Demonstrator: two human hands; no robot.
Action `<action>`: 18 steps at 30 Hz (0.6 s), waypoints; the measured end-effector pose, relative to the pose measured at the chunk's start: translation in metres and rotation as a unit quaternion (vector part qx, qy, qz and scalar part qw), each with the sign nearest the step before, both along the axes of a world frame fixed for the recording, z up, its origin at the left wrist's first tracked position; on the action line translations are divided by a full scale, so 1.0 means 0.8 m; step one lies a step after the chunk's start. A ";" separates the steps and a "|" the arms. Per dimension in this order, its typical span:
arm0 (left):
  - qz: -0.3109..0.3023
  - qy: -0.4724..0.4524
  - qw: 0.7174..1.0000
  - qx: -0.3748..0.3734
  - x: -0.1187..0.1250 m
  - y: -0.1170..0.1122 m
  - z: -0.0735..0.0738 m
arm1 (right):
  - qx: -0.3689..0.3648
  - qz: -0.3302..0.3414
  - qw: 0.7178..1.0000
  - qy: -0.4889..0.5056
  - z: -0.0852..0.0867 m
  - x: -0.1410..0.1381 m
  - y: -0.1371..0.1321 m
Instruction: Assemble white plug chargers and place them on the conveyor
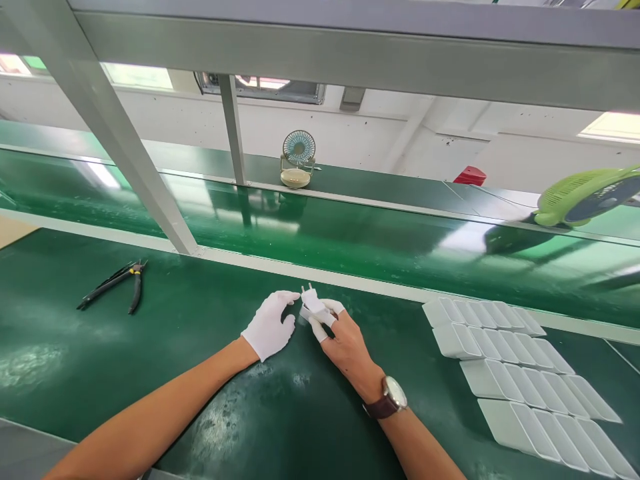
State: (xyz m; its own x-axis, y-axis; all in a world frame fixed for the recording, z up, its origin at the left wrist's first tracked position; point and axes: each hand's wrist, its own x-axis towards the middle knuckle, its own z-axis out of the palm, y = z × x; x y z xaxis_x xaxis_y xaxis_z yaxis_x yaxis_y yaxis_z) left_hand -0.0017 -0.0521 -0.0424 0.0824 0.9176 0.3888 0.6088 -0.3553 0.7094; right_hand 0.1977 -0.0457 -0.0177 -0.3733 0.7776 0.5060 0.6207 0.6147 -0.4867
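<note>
A white two-pin power adapter [313,304] is gripped in my right hand [345,339], its metal pins pointing up and away from me. Finger cots cover several fingertips of that hand, and a watch [393,395] is on the wrist. In a white glove, my left hand [271,323] is just left of the adapter. Its thumb and fingers are apart with nothing between them. The left index fingertip comes close to the adapter's pins; whether it touches cannot be made out.
Black-handled cutting pliers [135,283] lie at the left of the green table. Rows of white plastic shells [505,380] stand at the right. Beyond the pale ledge runs a green conveyor belt [300,233], with a small fan [299,157] behind it and a green fan [585,197] at right.
</note>
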 end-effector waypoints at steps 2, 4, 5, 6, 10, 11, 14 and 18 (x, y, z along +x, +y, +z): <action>0.000 0.010 1.000 0.002 0.000 -0.001 0.001 | -0.019 0.015 1.000 -0.004 -0.002 -0.001 0.002; -0.003 0.024 1.000 0.004 0.002 -0.002 0.003 | -0.040 0.017 0.999 0.025 -0.002 -0.003 0.003; -0.008 0.032 0.999 0.004 0.003 -0.003 0.004 | -0.061 0.017 0.997 0.050 -0.002 -0.004 0.003; -0.012 0.036 0.999 0.005 0.005 -0.004 0.005 | -0.091 0.016 0.992 0.090 -0.001 -0.005 0.003; -0.040 -0.011 0.998 0.044 0.016 -0.010 0.014 | -0.300 0.020 0.900 0.316 0.002 -0.011 0.002; -0.052 -0.032 0.996 0.064 0.019 -0.012 0.017 | -0.351 0.030 0.868 0.351 0.003 -0.012 0.001; -0.074 -0.071 0.987 0.121 0.025 -0.015 0.024 | -0.435 0.058 0.814 0.381 0.005 -0.014 -0.001; -0.060 -0.061 0.984 0.157 0.027 -0.017 0.028 | -0.445 0.055 0.814 0.368 0.007 -0.014 -0.003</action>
